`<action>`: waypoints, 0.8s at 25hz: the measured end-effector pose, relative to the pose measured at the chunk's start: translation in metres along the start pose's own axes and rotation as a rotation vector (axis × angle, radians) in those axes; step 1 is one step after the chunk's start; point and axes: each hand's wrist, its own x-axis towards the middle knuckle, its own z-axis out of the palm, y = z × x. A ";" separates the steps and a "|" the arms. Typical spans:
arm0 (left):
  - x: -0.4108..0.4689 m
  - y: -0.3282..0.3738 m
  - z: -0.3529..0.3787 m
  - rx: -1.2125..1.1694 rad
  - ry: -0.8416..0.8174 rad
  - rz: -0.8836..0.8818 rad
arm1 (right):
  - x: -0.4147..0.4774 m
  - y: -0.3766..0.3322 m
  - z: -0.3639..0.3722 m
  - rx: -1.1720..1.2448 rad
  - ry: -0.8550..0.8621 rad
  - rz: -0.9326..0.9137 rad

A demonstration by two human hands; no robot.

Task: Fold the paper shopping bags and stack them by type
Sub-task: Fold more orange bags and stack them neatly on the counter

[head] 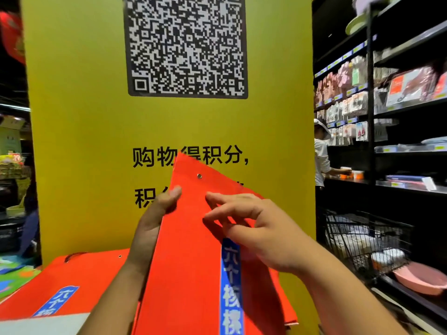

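An orange-red paper shopping bag (186, 250) with a blue label strip and a metal eyelet stands upright in front of me, flattened and tilted a little to the left. My left hand (154, 218) grips its left edge, thumb on the front face. My right hand (251, 228) lies on the front face with fingers spread and relaxed, fingertips touching the paper. A second orange-red bag (72, 284) of the same kind lies flat at the lower left, its cord handle showing at the top.
A tall yellow-green panel (96, 141) with a QR code stands right behind the bags. Dark shop shelves (399, 146) with packaged goods fill the right side, with a wire basket (362, 240) and a pink bowl (420, 278) below. A person (323, 155) stands at the shelves.
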 end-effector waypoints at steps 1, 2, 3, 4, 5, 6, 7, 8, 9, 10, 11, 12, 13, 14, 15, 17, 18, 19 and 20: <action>-0.001 -0.003 -0.003 -0.098 0.026 -0.024 | 0.000 0.007 0.000 -0.085 0.007 -0.013; -0.002 -0.009 -0.006 -0.063 0.127 -0.025 | -0.001 0.018 0.000 -0.096 0.026 0.006; -0.003 -0.016 -0.011 0.068 0.292 -0.009 | -0.002 0.035 0.000 -0.115 0.045 0.031; -0.004 -0.028 -0.025 0.197 0.476 -0.016 | -0.005 0.057 0.001 -0.173 0.069 0.049; -0.006 -0.039 -0.037 0.272 0.588 -0.069 | -0.009 0.084 0.003 -0.293 0.096 0.081; -0.008 -0.050 -0.052 0.330 0.659 -0.126 | -0.016 0.112 0.007 -0.430 0.088 0.143; -0.010 -0.061 -0.068 0.431 0.731 -0.185 | -0.026 0.140 0.012 -0.544 0.050 0.251; -0.012 -0.070 -0.085 0.587 0.825 -0.226 | -0.039 0.163 0.019 -0.616 0.006 0.384; -0.014 -0.073 -0.094 0.763 0.907 -0.245 | -0.052 0.182 0.027 -0.636 -0.016 0.498; -0.014 -0.075 -0.104 0.937 0.962 -0.255 | -0.064 0.198 0.036 -0.607 -0.023 0.588; -0.013 -0.076 -0.109 1.080 0.969 -0.280 | -0.073 0.212 0.047 -0.565 -0.016 0.644; -0.010 -0.076 -0.113 1.209 0.942 -0.310 | -0.077 0.223 0.058 -0.536 -0.001 0.673; -0.005 -0.076 -0.117 1.343 0.898 -0.343 | -0.079 0.231 0.067 -0.542 0.008 0.677; 0.001 -0.076 -0.123 1.484 0.859 -0.382 | -0.079 0.236 0.074 -0.593 -0.003 0.670; 0.007 -0.075 -0.125 1.614 0.833 -0.410 | -0.078 0.240 0.079 -0.679 -0.021 0.653; 0.012 -0.081 -0.138 1.788 0.828 -0.399 | -0.079 0.241 0.083 -0.804 -0.032 0.628; 0.011 -0.086 -0.144 1.807 0.839 -0.369 | -0.080 0.238 0.082 -0.810 -0.014 0.631; 0.010 -0.092 -0.151 1.799 0.842 -0.343 | -0.081 0.236 0.082 -0.791 0.020 0.639; 0.008 -0.095 -0.157 1.779 0.832 -0.316 | -0.080 0.231 0.080 -0.760 0.054 0.650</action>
